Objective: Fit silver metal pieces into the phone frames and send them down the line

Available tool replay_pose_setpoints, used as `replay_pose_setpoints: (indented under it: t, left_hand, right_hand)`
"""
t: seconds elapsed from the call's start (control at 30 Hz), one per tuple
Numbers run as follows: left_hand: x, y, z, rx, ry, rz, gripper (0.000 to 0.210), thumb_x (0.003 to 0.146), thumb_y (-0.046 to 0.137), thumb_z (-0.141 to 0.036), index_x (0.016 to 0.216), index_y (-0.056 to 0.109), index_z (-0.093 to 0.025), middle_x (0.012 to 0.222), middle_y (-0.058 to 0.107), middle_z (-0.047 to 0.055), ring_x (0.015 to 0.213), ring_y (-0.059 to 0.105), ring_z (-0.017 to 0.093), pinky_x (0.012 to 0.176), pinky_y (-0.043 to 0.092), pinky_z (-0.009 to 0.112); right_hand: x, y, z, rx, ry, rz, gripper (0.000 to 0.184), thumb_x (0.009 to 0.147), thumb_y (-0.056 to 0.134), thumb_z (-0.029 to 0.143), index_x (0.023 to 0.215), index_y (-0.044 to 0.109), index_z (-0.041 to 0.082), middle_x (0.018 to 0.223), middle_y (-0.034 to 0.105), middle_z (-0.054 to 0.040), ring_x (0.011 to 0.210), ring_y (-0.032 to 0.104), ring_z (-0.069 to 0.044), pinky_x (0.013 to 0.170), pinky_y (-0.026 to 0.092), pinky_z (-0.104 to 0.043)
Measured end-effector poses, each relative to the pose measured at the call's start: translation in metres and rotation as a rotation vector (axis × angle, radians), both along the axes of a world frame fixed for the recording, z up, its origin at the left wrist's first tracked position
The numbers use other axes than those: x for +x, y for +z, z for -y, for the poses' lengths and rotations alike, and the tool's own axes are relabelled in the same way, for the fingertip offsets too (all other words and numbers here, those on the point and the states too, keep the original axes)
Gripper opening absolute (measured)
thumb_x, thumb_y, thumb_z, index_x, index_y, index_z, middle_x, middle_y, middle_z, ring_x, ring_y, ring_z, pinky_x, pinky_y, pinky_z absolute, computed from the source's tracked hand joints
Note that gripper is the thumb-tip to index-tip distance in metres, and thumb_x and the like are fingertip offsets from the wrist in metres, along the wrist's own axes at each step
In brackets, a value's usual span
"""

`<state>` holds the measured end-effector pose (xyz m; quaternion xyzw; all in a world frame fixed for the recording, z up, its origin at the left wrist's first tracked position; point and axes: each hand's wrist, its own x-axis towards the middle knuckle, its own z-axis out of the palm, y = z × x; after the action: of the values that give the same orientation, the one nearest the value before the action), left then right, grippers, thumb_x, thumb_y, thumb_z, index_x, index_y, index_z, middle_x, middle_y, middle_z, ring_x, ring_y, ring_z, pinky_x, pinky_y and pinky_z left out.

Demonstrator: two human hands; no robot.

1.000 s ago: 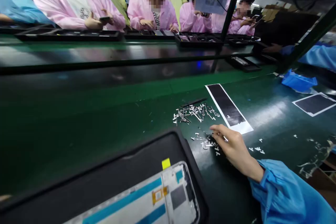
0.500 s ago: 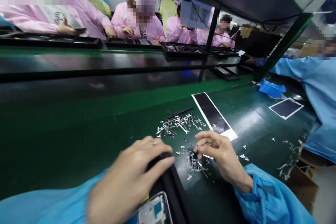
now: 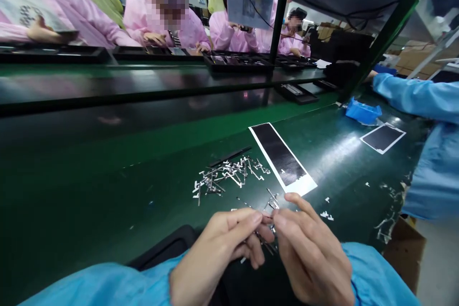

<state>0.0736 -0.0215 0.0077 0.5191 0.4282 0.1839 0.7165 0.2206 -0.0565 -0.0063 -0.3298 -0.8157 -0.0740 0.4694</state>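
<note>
My left hand (image 3: 229,246) and my right hand (image 3: 313,253) meet at the fingertips, both closed in a pinch. What lies between the fingers is too small and covered to make out. Under and just beyond them is a loose pile of thin strips (image 3: 273,199), partly hidden by my fingers. Further off lies a larger heap of thin metallic strips with white tabs (image 3: 233,174). A slim black stick-like tool (image 3: 229,157) rests along its far side. Below my left forearm shows the edge of a black tray (image 3: 172,245).
A long dark sheet with a white border (image 3: 281,153) lies on the green table (image 3: 89,181). To the right are a blue bin (image 3: 363,111), another dark sheet (image 3: 383,138) and a person's blue sleeve (image 3: 419,93). Black trays (image 3: 240,62) line the far bench before people in pink.
My left hand has left the dark tray edge and moved right to meet my right hand. The view has shifted, and the silver phone-like frame is no longer in sight.
</note>
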Motion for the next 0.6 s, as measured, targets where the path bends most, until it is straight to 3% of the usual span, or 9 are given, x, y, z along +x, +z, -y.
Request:
replay_pose_setpoints:
  t: [0.13,0.27,0.43,0.6]
  left_hand:
    - [0.007,0.003,0.005,-0.083,0.181,0.163,0.03,0.068,0.052,-0.046,0.065,0.051,-0.016,0.066,0.049,0.0,0.06,0.046,0.012,0.061,0.044,0.025]
    - [0.004,0.007,0.003,-0.112,0.389,0.196,0.027,0.058,0.066,-0.04,0.069,0.058,-0.017,0.063,0.055,0.0,0.059,0.047,0.012,0.061,0.044,0.023]
    - [-0.001,0.01,-0.004,0.022,0.471,0.112,0.025,0.053,0.067,-0.039,0.062,0.061,-0.017,0.057,0.054,0.0,0.06,0.048,0.014,0.061,0.042,0.024]
    - [-0.01,0.018,-0.012,0.316,0.453,-0.097,0.021,0.057,0.061,-0.039,0.062,0.061,-0.019,0.059,0.056,-0.002,0.058,0.047,0.014,0.056,0.038,0.022]
  right_hand:
    - [-0.002,0.002,-0.001,0.007,-0.059,0.08,0.023,0.076,0.041,-0.002,0.097,0.05,0.003,0.082,0.061,-0.0134,0.078,0.058,-0.014,0.088,0.043,-0.037]
    - [-0.009,-0.002,-0.003,-0.051,-0.042,-0.111,0.02,0.075,0.038,-0.001,0.086,0.054,0.006,0.069,0.058,-0.0095,0.063,0.055,-0.012,0.079,0.046,-0.038]
    - [-0.017,-0.004,-0.006,-0.334,0.095,-0.329,0.02,0.076,0.037,0.0,0.077,0.055,0.011,0.064,0.056,-0.0042,0.059,0.051,-0.011,0.073,0.045,-0.032]
    - [-0.013,-0.001,-0.006,-0.683,0.201,-0.481,0.015,0.079,0.047,0.01,0.089,0.059,0.014,0.077,0.056,-0.0037,0.072,0.053,-0.012,0.065,0.042,-0.023]
